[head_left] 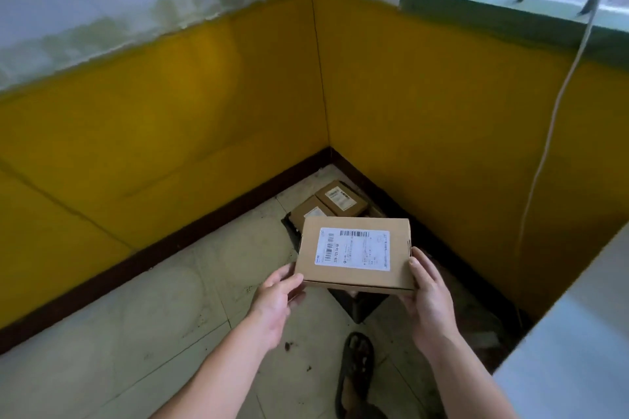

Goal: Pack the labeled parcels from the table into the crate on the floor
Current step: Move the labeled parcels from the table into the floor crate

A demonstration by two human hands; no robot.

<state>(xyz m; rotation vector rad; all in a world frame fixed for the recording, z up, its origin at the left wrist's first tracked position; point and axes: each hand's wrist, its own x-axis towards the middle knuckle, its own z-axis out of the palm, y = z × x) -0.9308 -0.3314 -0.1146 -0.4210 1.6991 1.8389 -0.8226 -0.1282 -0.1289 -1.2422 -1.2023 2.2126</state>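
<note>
A flat brown cardboard parcel (355,253) with a white barcode label on top is held level in the air between both hands. My left hand (277,299) grips its near-left corner, thumb on the front edge. My right hand (427,296) grips its near-right corner, thumb along the side. Directly below and beyond the parcel sits the dark crate (360,304) on the floor in the room's corner, mostly hidden by the parcel. Two labeled brown parcels (340,202) lie inside the crate at its far end.
Yellow walls with a dark skirting meet in the corner behind the crate. The white table edge (575,326) runs along the right. A white cable (544,160) hangs down the right wall. A dark sandal (355,374) is on the tiled floor near the crate.
</note>
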